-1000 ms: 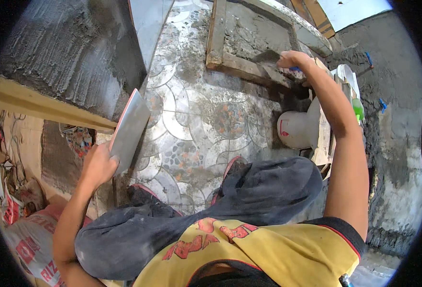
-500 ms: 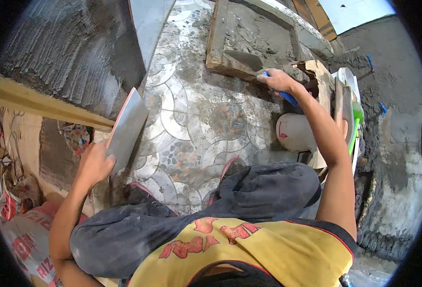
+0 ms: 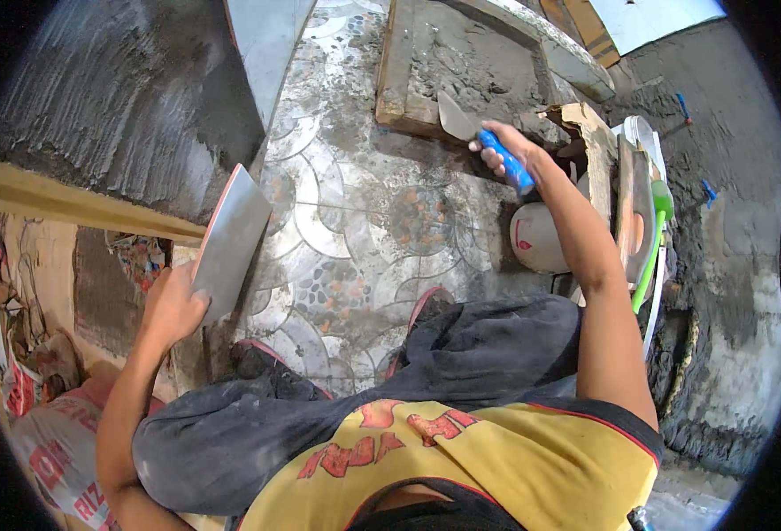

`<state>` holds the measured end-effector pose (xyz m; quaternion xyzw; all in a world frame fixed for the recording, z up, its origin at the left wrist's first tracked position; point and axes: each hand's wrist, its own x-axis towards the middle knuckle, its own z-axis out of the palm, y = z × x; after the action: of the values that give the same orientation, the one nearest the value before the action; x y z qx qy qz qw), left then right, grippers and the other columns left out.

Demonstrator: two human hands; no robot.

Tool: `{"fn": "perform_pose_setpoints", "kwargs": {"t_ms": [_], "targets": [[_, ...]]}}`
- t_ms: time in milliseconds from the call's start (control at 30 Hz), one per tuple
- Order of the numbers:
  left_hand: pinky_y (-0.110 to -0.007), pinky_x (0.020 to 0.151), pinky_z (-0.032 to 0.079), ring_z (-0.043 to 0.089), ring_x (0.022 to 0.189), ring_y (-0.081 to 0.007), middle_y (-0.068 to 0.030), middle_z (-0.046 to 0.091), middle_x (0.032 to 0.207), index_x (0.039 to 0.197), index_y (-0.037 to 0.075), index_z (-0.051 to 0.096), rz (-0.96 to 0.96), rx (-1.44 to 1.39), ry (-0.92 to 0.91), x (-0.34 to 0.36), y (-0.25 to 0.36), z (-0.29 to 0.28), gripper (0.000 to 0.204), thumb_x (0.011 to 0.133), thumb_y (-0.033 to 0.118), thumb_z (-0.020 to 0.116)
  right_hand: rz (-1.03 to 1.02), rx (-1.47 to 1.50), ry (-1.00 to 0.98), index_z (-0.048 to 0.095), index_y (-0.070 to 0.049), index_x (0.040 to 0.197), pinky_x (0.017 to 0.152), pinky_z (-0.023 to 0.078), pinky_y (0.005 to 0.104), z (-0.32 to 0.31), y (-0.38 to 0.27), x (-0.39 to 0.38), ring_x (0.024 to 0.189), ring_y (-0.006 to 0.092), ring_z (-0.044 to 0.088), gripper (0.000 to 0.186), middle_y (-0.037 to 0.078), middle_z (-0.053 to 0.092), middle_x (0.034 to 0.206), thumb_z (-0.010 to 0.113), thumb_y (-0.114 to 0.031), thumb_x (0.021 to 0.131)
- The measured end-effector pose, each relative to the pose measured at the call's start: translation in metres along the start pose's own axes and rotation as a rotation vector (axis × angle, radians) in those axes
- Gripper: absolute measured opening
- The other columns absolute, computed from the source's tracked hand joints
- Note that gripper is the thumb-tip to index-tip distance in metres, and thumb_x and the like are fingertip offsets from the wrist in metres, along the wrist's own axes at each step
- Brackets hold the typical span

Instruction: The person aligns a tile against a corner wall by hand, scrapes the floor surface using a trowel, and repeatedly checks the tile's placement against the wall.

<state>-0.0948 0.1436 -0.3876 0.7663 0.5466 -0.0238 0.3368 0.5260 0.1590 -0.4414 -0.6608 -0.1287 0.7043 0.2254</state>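
Observation:
My left hand (image 3: pixel 175 301) is closed on the lower edge of a grey tile (image 3: pixel 238 239) with a reddish rim, holding it tilted on edge above the floor. In my right hand (image 3: pixel 516 146) is a pointed trowel (image 3: pixel 452 117), its blue handle wrapped by my fingers. The blade points up and left, over the near edge of a wooden mixing box (image 3: pixel 392 66). Wet grey mortar (image 3: pixel 483 49) lies inside that box. Left of the tile stands a surface coated with ridged mortar (image 3: pixel 125 97).
Patterned floor tiles (image 3: pixel 328 234), smeared with cement, lie between my feet and the box. A whitish bucket (image 3: pixel 539 241) sits by my right knee. Boards and a green-handled tool (image 3: pixel 660 208) lean at the right. Printed sacks (image 3: pixel 58 451) are at the lower left.
My right hand has turned the trowel and drawn it back, so its blade now shows flat at the box's near edge. The left hand and tile have shifted only slightly.

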Motion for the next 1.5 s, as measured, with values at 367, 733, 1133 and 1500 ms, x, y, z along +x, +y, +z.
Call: {"fn": "perform_pose_setpoints", "kwargs": {"t_ms": [367,733,1133,1500], "targets": [[-0.046,0.086,0.048,0.061,0.096,-0.0489,-0.0317,0.064,0.095,0.108,-0.004,0.062,-0.017,-0.044,-0.013,-0.002,0.002,-0.003,0.040,0.072,0.011,0.054,-0.332,-0.753,0.584,0.058,0.003,0.089,0.046,0.049,0.0389,0.009,-0.014,-0.050,0.056,0.0239,0.061,0.056,0.013,0.060,0.072,0.048,-0.051,0.096],[-0.046,0.087,0.049,0.062,0.098,-0.0455,-0.0275,0.066,0.099,0.108,0.000,0.065,-0.046,-0.014,0.006,-0.003,0.010,0.003,0.039,0.073,0.013,0.054,-0.550,-0.994,0.963,0.053,0.008,0.121,0.094,0.049,0.0510,0.053,-0.045,0.080,0.110,0.0461,0.061,0.057,0.032,0.063,0.115,0.055,-0.039,0.088],[-0.043,0.084,0.049,0.062,0.090,-0.0455,-0.0271,0.066,0.090,0.104,-0.004,0.063,-0.062,-0.016,-0.029,0.002,0.015,0.006,0.039,0.069,0.011,0.053,-0.565,-0.551,1.300,0.046,0.006,0.120,0.090,0.051,0.0522,-0.034,0.015,0.062,0.100,0.0464,0.064,0.051,0.031,0.059,0.114,0.057,-0.035,0.091],[-0.044,0.083,0.049,0.061,0.089,-0.0464,-0.0279,0.065,0.090,0.102,-0.003,0.064,0.082,-0.003,0.032,-0.002,0.011,0.008,0.038,0.069,0.012,0.052,-0.445,-0.823,1.286,0.054,0.003,0.122,0.096,0.048,0.0515,-0.068,0.043,0.081,0.116,0.0464,0.056,0.058,0.030,0.053,0.124,0.064,-0.044,0.088]]}}
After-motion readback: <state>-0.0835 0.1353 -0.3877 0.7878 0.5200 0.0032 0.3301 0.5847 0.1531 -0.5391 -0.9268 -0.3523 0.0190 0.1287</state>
